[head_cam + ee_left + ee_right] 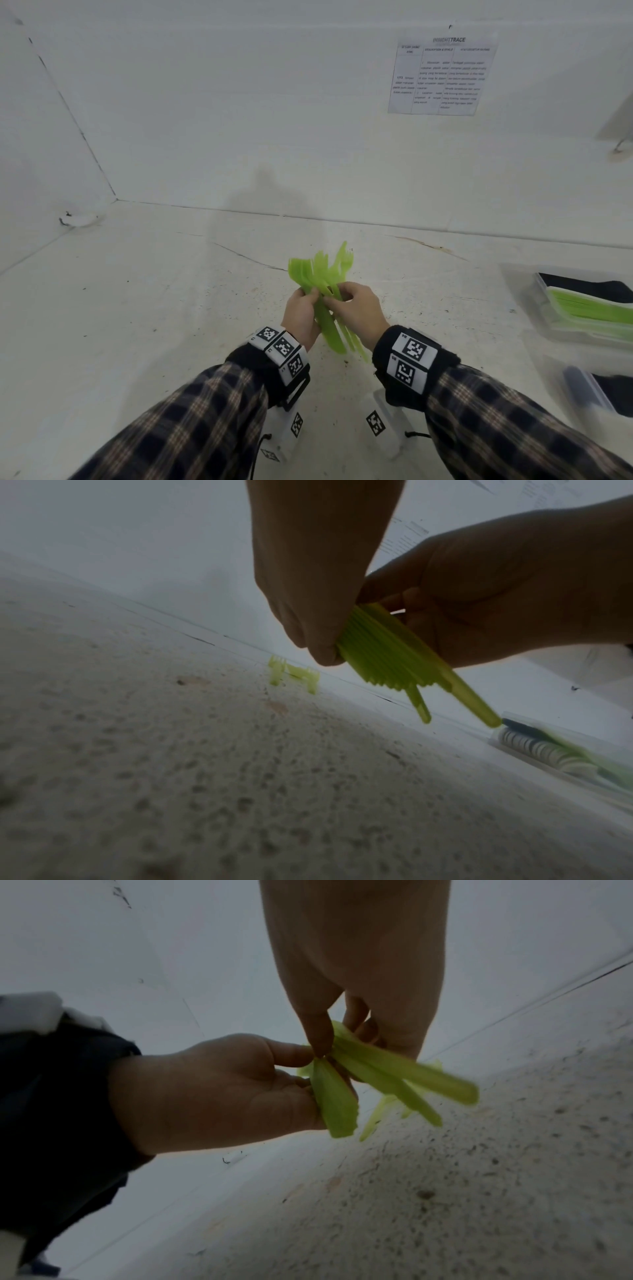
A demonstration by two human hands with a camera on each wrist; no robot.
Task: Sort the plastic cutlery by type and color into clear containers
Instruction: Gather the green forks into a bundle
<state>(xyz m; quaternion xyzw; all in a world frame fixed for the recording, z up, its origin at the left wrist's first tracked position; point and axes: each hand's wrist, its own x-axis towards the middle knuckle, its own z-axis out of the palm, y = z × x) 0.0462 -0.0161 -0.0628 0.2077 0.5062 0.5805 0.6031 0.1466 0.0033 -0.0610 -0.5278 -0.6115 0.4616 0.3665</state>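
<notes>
Both hands, left (301, 315) & right (359, 313), clamped on green forks (318, 270); light, slippery, best gripped mid-handle.

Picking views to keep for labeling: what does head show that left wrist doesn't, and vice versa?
Head only: the fork tines fanned out above both hands, the plaid sleeves, the printed sheet on the wall, and black cutlery in a second clear container.

Left wrist only: the stacked handle ends of the green forks seen edge-on, two sticking out past the rest.

Both: the left hand and right hand gripping the bundle, and the clear container with green cutlery.
</notes>
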